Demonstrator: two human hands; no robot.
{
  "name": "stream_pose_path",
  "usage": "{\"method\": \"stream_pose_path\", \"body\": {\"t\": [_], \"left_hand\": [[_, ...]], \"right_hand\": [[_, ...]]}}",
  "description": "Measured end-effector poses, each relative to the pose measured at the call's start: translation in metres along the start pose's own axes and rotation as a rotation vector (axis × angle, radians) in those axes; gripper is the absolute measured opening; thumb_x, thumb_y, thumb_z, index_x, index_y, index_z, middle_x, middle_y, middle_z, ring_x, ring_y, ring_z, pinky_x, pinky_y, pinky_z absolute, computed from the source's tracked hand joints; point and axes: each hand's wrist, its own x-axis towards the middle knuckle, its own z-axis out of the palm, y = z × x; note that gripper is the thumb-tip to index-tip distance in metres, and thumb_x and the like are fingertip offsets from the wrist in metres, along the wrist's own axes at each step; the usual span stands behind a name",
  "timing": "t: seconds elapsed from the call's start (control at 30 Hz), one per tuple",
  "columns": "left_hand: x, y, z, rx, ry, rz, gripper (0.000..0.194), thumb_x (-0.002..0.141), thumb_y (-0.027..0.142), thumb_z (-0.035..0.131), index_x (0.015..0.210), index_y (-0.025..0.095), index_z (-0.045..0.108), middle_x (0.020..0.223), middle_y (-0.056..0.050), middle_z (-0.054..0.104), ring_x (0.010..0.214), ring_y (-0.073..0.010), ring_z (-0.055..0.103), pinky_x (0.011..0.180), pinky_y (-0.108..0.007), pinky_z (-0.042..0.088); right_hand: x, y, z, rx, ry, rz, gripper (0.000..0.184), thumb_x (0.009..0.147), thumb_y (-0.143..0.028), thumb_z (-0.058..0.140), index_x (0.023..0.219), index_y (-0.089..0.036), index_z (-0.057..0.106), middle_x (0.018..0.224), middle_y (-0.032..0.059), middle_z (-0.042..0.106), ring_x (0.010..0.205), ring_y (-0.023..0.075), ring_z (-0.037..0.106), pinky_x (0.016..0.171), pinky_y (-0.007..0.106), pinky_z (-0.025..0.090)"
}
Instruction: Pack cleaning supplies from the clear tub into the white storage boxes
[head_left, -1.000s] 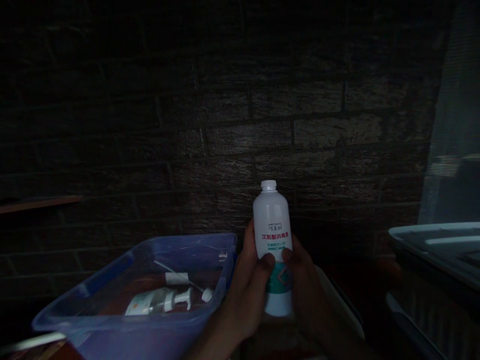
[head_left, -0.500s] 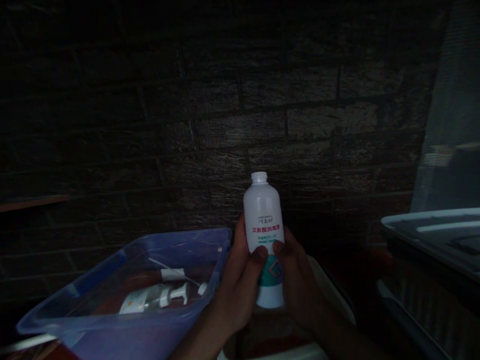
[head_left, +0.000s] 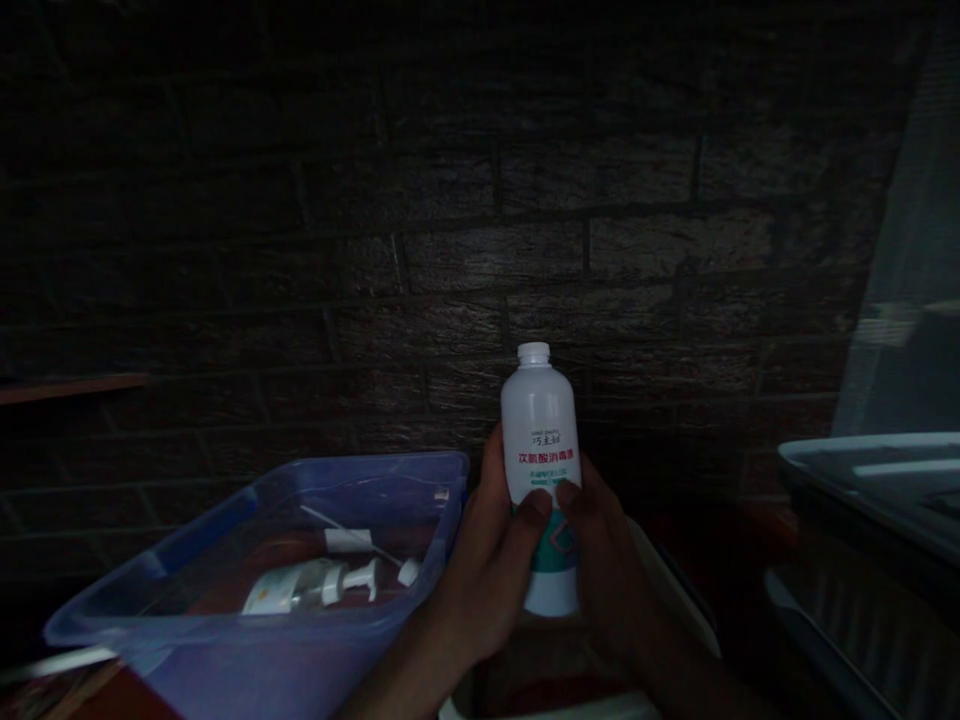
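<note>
I hold a white plastic bottle [head_left: 541, 430] upright in front of a dark brick wall. It has a white screw cap, red lettering and a teal band low on its label. My left hand [head_left: 487, 570] wraps its lower left side, thumb across the label. My right hand [head_left: 604, 570] grips the lower right side, its thumb touching the left thumb. Both hands are closed round the bottle.
A clear blue plastic bin [head_left: 247, 620] stands at the lower left, with a pump bottle [head_left: 311, 587] and loose pump parts lying inside. A white tub rim [head_left: 675, 590] shows below my hands. A grey lidded container [head_left: 870, 490] sits at the right. The room is very dim.
The bottle stays in both hands with the same grip. Bottle and hands have shifted slightly in the picture, mostly with the camera's own movement.
</note>
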Motion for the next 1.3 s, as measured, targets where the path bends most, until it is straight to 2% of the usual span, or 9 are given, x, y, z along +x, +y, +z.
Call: {"method": "stream_pose_path", "body": {"t": [0.1,0.27,0.5,0.73,0.97,1.13,1.3], "left_hand": [[0.0,-0.001,0.0,0.009,-0.005,-0.008,0.064,0.104,0.041,0.051,0.163,0.033,0.027,0.159,-0.006,0.046,0.142,-0.0324,0.045,0.12,-0.052,0.033],[0.0,-0.001,0.002,-0.06,0.036,-0.039,0.061,0.103,0.039,0.049,0.162,0.03,0.031,0.156,-0.008,0.051,0.139,-0.0329,0.049,0.119,-0.052,0.035],[0.001,0.001,0.004,-0.093,0.056,-0.025,0.064,0.098,0.031,0.049,0.16,0.025,0.036,0.146,-0.01,0.059,0.131,-0.0358,0.056,0.11,-0.053,0.045],[0.001,0.0,0.004,-0.044,0.035,-0.002,0.063,0.101,0.035,0.051,0.161,0.028,0.034,0.153,-0.009,0.052,0.138,-0.0343,0.049,0.117,-0.052,0.037],[0.001,0.003,0.003,-0.012,0.031,-0.008,0.063,0.103,0.039,0.053,0.161,0.03,0.032,0.154,-0.008,0.051,0.137,-0.0326,0.049,0.117,-0.05,0.036],[0.002,0.002,0.003,-0.03,0.02,-0.033,0.064,0.102,0.039,0.053,0.162,0.033,0.031,0.153,-0.007,0.053,0.135,-0.0335,0.052,0.113,-0.052,0.04],[0.002,-0.002,0.005,-0.094,0.072,-0.028,0.063,0.1,0.033,0.05,0.161,0.029,0.036,0.148,-0.009,0.059,0.132,-0.035,0.056,0.111,-0.052,0.044]], "right_hand": [[0.0,-0.002,0.0,0.003,-0.002,-0.01,0.052,0.098,-0.052,0.049,0.141,-0.024,0.06,0.104,0.0102,0.074,0.102,0.0292,0.068,0.089,0.045,0.054],[-0.001,-0.005,0.0,0.014,-0.04,0.002,0.05,0.099,-0.051,0.048,0.139,-0.024,0.06,0.103,0.0095,0.074,0.095,0.0274,0.068,0.084,0.042,0.055],[-0.003,-0.006,-0.001,0.027,-0.027,0.044,0.046,0.098,-0.053,0.051,0.134,-0.025,0.061,0.105,0.008,0.07,0.093,0.0259,0.065,0.082,0.041,0.054],[-0.001,-0.005,-0.001,0.007,-0.026,0.014,0.048,0.098,-0.055,0.053,0.135,-0.026,0.061,0.106,0.0082,0.07,0.093,0.0257,0.064,0.083,0.042,0.053],[0.0,-0.005,-0.001,-0.019,-0.009,0.019,0.048,0.097,-0.055,0.054,0.134,-0.026,0.064,0.111,0.0096,0.07,0.104,0.0291,0.065,0.089,0.045,0.052],[0.003,0.005,0.0,0.013,-0.016,0.031,0.051,0.097,-0.054,0.05,0.139,-0.027,0.061,0.11,0.0099,0.073,0.099,0.0293,0.068,0.085,0.044,0.055],[0.008,0.017,0.002,0.061,-0.014,0.044,0.054,0.099,-0.052,0.044,0.144,-0.026,0.056,0.106,0.01,0.074,0.094,0.029,0.07,0.079,0.043,0.056]]}}
